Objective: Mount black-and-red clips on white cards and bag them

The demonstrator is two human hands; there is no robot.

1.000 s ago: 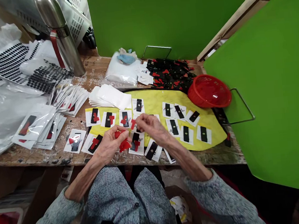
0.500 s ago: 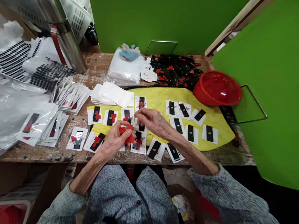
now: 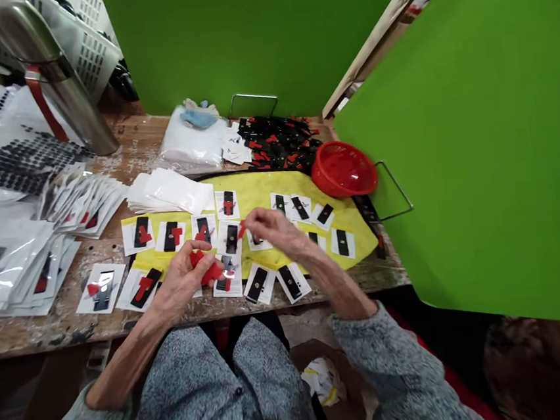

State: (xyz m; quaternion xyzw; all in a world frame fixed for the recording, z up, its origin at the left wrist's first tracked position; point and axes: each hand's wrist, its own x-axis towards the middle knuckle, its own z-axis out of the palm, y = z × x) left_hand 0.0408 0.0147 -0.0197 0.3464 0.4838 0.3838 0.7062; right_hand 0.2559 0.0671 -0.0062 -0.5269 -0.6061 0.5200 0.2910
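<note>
My left hand (image 3: 182,280) is closed around a small bunch of red pieces (image 3: 205,268) just above the table's near edge. My right hand (image 3: 275,231) pinches a single red piece (image 3: 241,229) over a white card with a black strip (image 3: 230,238). Both hands hover over a yellow cloth (image 3: 259,195) covered with several white cards, each bearing a black strip; those on the left also carry a red piece.
A red basket (image 3: 343,169) sits at the cloth's right end, with a heap of black and red pieces (image 3: 278,145) behind it. A stack of white sleeves (image 3: 169,191), bagged cards (image 3: 78,200), a steel flask (image 3: 57,86) and green partitions (image 3: 476,138) surround the worktable.
My right hand has drawn a single red piece away from the bunch in my left hand and holds it over the cards. The camera has swung to the right.
</note>
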